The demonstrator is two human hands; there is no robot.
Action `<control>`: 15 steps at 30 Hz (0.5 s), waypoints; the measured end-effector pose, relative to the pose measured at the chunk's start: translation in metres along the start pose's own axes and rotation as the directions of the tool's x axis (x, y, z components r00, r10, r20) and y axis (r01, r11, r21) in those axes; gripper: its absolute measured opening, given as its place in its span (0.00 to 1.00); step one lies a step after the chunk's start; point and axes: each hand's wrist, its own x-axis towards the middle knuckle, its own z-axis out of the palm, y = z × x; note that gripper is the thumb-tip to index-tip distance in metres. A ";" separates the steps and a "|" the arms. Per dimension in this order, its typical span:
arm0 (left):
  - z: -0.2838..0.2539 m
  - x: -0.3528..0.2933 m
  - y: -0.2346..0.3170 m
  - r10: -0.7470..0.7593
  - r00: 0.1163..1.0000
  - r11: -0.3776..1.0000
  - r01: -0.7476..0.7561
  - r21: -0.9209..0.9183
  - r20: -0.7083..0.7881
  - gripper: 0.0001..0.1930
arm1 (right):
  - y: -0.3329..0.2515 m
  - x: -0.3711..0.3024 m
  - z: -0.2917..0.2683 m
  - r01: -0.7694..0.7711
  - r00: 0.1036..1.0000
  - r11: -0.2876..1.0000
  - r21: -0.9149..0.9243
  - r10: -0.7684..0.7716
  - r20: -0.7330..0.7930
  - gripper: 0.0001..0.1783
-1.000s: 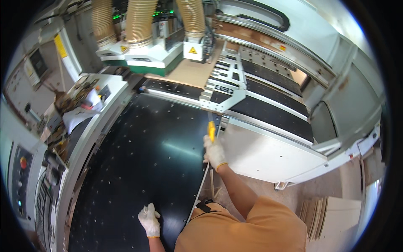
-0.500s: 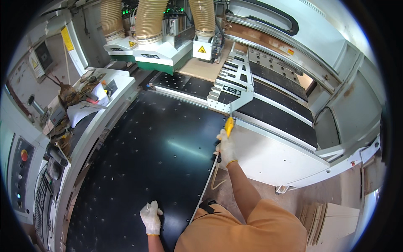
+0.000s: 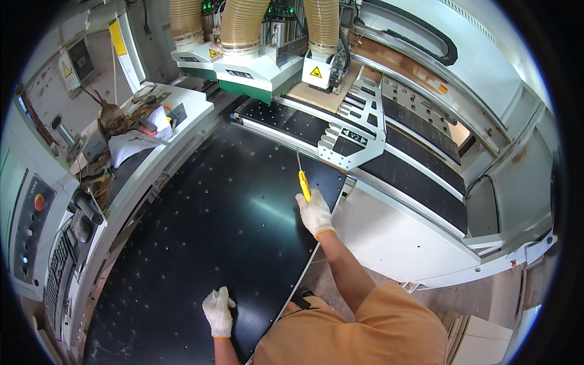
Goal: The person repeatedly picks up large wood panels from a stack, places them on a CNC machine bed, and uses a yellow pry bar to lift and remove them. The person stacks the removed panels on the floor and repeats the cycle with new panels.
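My right hand (image 3: 315,213), in a white knit glove with a yellow cuff edge, is closed round a yellow air blow gun (image 3: 304,185). The gun's thin metal nozzle points away from me, over the far right part of a black table (image 3: 182,243) dotted with small holes. My left hand (image 3: 218,311), gloved the same way, is down at the near part of this table. Its fingers are curled in and the thumb lies alongside; no object shows in it.
Beyond the table stands a machine head (image 3: 261,76) with ribbed hoses (image 3: 245,27). A white slotted bracket (image 3: 359,146) borders the far right. On the left are a cluttered white bench (image 3: 185,100), a control panel (image 3: 30,228) and a keyboard (image 3: 59,286). Boards (image 3: 483,340) lean lower right.
My right hand has swung left from the table's right edge to above the black surface, carrying the blow gun, whose nozzle now shows. My left hand stays nearly in place. The view has shifted slightly.
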 end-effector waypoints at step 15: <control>-0.002 0.002 0.011 -0.030 0.998 0.999 0.029 0.019 0.056 0.27 | 0.004 0.012 0.003 0.035 0.998 0.996 -0.082 -0.039 -0.047 0.32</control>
